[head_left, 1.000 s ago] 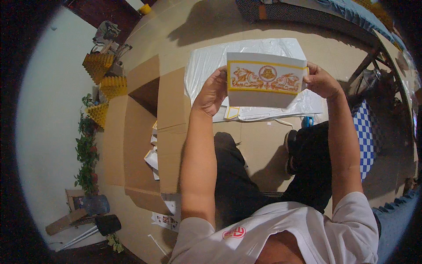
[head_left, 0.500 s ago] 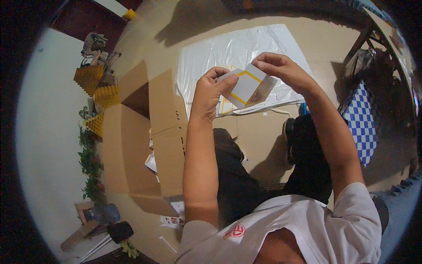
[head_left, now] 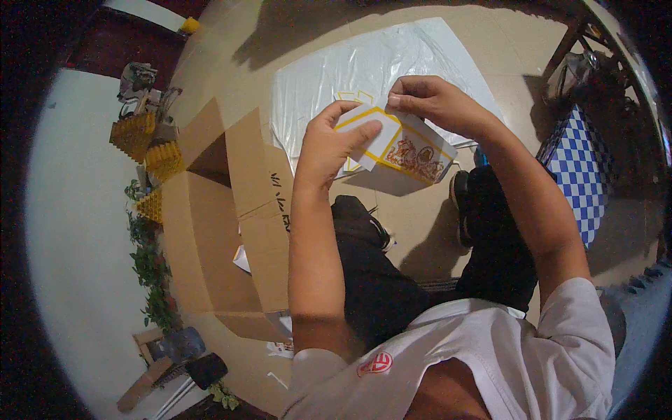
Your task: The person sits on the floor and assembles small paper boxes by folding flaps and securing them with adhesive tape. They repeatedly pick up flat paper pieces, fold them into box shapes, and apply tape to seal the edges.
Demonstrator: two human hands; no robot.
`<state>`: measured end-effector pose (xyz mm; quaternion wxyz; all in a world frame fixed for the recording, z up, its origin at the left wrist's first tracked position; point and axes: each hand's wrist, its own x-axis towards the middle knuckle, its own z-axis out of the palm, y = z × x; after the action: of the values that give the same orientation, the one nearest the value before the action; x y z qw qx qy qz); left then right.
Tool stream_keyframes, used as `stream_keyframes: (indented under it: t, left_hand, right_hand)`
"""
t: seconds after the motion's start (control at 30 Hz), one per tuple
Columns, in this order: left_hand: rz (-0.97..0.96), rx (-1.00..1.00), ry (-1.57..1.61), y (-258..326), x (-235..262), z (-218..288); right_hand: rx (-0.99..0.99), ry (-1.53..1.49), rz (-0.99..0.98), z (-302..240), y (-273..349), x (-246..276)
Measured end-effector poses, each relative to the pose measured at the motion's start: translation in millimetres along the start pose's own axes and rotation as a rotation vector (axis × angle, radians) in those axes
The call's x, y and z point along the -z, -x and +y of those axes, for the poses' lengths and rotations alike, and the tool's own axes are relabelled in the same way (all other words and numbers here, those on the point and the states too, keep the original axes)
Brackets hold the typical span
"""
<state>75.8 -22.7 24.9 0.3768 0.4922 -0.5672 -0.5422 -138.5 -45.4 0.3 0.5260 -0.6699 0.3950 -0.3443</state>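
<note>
Between my two hands is a small white paper carton (head_left: 420, 154) with yellow edge lines and a brown printed drawing on one side. My left hand (head_left: 329, 143) pinches its near-left panel, the thumb lying on top. At the upper edge, my right hand (head_left: 441, 103) has thumb and fingertips closed on a flap; the exact grip is partly hidden. The carton is held tilted in the air above the front of a white plastic sheet (head_left: 315, 84). Behind my left hand, more yellow-lined paper pieces (head_left: 355, 96) lie on that sheet, partly covered.
To the left stands an open brown cardboard box (head_left: 262, 210), with a white and yellow piece (head_left: 241, 259) inside. A blue-and-white checkered item (head_left: 577, 185) is at the right. Yellow stacked objects (head_left: 133, 136) and green plants (head_left: 155, 273) line the left wall.
The carton has turned and opened out, so its brown printed side now faces up. My right hand has shifted slightly left along its upper edge. The view has shifted slightly.
</note>
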Motion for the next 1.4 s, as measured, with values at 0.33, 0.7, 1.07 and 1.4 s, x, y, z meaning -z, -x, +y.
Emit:
stream_keyframes:
  t: [0.33,0.7,1.07,1.4]
  left_hand:
    - [-0.111,0.113,-0.094,-1.9,4.6,-6.2]
    - [0.029,-0.016,-0.249,-1.0,-10.5,-7.3]
    - [0.192,-0.200,-0.144,2.1,-22.0,7.2]
    - [0.231,-0.253,-0.337,0.6,-17.0,1.8]
  right_hand:
    - [-0.039,-0.109,-0.135,10.6,-1.0,-9.0]
    - [-0.270,-0.238,-0.067,8.8,-7.0,-4.6]
    - [0.177,0.274,0.147,-2.6,-1.1,-2.3]
    - [0.157,0.112,-0.108,-0.3,2.4,9.1]
